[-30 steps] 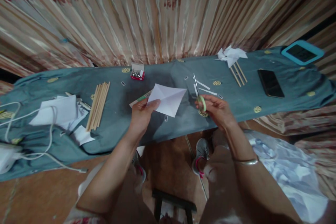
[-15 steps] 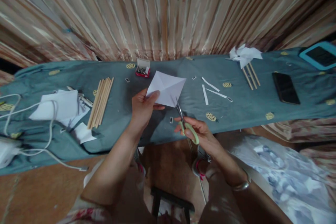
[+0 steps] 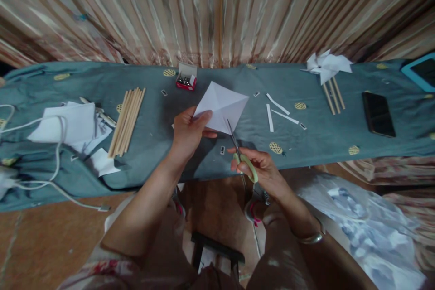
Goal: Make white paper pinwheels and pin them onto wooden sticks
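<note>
While left hand pinches one sheet, right hand grips scissors; three strips nearby.

Matt paper square, shiny metal scissor blades

On the cloth, papers lie left, sticks just right of them, a box above centre, strips right of centre, pinwheels upper right, a phone near them. Mid-frame, scissors meet the lower edge of a sheet. Behind hangs a curtain.
</note>
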Motion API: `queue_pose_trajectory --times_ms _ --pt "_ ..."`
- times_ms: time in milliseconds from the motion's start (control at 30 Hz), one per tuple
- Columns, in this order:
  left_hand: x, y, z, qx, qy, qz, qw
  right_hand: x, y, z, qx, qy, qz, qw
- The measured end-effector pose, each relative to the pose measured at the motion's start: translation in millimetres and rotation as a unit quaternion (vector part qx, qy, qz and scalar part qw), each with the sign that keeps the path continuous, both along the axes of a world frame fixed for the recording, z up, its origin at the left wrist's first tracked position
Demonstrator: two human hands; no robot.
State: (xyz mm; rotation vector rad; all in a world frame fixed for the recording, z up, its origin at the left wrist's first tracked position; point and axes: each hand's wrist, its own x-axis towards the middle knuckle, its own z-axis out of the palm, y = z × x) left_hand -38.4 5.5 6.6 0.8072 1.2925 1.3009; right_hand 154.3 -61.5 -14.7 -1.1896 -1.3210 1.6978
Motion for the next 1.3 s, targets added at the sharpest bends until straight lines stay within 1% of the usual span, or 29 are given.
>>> queue_pose_trajectory --times_ms 233,400,633,800,1033,1300 --pt "1.5 -1.5 3.1 -0.013 -0.012 0.008 1.0 0.5 -1.2 1.1 0.014 -0.023 -0.003 1.0" --pt "2.1 -3.0 6.1 -0.024 -0.015 0.008 1.0 0.6 -1.2 1.3 0.006 -0.015 -0.001 1.0" --pt "0.8 -2.7 3.4 -0.01 -0.015 0.002 1.0 0.4 -1.9 1.9 0.004 -0.019 -0.002 1.0" --pt "1.4 -3.4 3.3 -0.023 -0.011 0.006 1.0 -0.3 -1.6 3.4 0.004 -0.023 -0.002 1.0" --pt "2.1 -3.9 5.7 -0.031 -0.021 0.009 0.999 -1.0 -2.6 1.4 -0.017 -0.006 -0.01 1.0" --pt "0.6 -3.8 2.7 -0.018 -0.016 0.002 1.0 -3.8 -2.7 1.9 -0.038 0.009 -0.032 0.999"
